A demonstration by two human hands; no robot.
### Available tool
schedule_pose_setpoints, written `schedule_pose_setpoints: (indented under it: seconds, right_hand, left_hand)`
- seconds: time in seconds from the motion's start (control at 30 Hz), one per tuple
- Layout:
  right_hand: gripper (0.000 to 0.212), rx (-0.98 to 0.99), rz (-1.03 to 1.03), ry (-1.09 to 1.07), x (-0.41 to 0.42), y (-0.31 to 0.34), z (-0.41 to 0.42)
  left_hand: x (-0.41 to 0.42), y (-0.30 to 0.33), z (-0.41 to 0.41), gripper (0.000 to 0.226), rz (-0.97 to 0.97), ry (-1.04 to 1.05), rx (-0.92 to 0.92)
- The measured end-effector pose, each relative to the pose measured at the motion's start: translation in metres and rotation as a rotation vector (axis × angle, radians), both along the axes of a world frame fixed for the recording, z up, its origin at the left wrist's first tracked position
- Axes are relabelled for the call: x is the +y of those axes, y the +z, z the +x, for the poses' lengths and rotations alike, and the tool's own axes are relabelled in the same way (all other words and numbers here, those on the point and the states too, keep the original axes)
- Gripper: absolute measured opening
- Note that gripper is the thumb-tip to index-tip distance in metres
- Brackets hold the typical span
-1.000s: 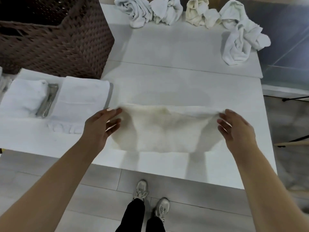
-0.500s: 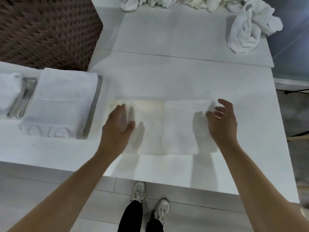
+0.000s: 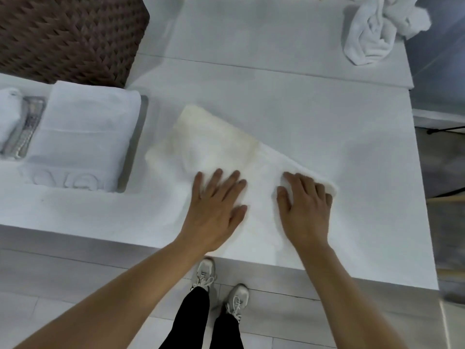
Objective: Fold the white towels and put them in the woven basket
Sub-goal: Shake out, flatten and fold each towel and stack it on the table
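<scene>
Shoes (image 3: 219, 285), pale lace-ups below black trouser legs, stand on the grey plank floor (image 3: 63, 285) at the near edge of the white table (image 3: 314, 122). Both forearms reach forward over that edge. On the table just ahead lies the towel being folded (image 3: 226, 152), a cream-white cloth skewed diagonally, its far-left part yellowish and its right corner ending near the right hand. Left hand (image 3: 216, 207) lies flat on the towel with fingers straight and spread, pressing it down. Right hand (image 3: 304, 207) also rests palm-down on the towel, fingers straight and close together; neither hand grips anything.

To the left, well apart from the hands, a folded white towel (image 3: 83, 132) sits on a grey tray (image 3: 136, 142), with raised embossed letters along its near hem that cannot be read. Beside it at the left edge lie a silvery remote-like object (image 3: 27, 129) and part of another white cloth (image 3: 8, 112). Behind them stands the dark brown woven basket (image 3: 70, 36), its inside hidden. At the far right of the table lies a crumpled white towel (image 3: 377, 28).
</scene>
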State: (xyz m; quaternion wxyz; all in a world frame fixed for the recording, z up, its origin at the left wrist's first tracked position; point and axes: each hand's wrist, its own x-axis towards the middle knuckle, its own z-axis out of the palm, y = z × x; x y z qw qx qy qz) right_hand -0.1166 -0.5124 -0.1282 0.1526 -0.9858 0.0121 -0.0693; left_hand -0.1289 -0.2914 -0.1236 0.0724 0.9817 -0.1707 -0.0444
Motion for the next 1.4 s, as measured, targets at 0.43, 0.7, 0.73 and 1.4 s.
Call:
schedule_pose_setpoints:
  seconds: [0.43,0.7,0.73,1.4]
  right_hand:
    - [0.012,-0.054,0.083,0.005,0.044,0.003,-0.056]
    - [0.012,0.008,0.225,0.044,0.039,0.003,-0.059]
    - [0.013,0.031,0.241,0.051,0.038,0.005,-0.059]
    - [0.027,0.540,1.165,0.085,0.021,0.088,-0.056]
  left_hand:
    - [0.009,-0.003,-0.038,0.046,-0.064,-0.021,-0.141]
    - [0.039,-0.005,-0.098,0.100,0.011,-0.221,0.057]
    - [0.041,-0.004,-0.097,0.099,0.007,-0.226,0.065]
    - [0.046,0.087,-0.026,0.015,-1.071,0.810,0.193]
